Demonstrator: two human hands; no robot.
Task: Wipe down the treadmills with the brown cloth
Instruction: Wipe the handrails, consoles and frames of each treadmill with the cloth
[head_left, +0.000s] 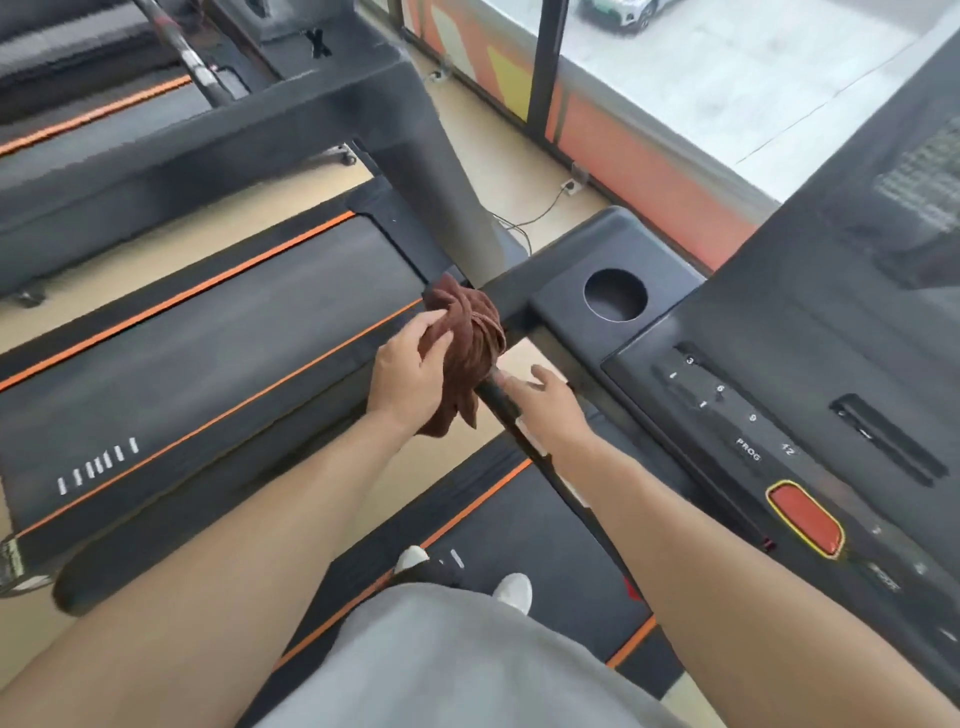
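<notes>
I stand on a black treadmill with orange stripes, its belt (519, 525) under my feet. My left hand (410, 374) grips the bunched brown cloth (470, 332), which is wrapped over the treadmill's left handrail (501, 402) just below the console. My right hand (545, 400) rests on the same rail right behind the cloth, fingers stretched out and holding nothing. The console (769, 410) with its number keys and red stop button (805, 517) lies to the right.
A round cup holder (615, 295) sits in the console's corner. A second treadmill (208, 332) runs alongside on the left, its upright post (431, 171) close to the cloth. More machines stand beyond it. A window wall and floor cables are ahead.
</notes>
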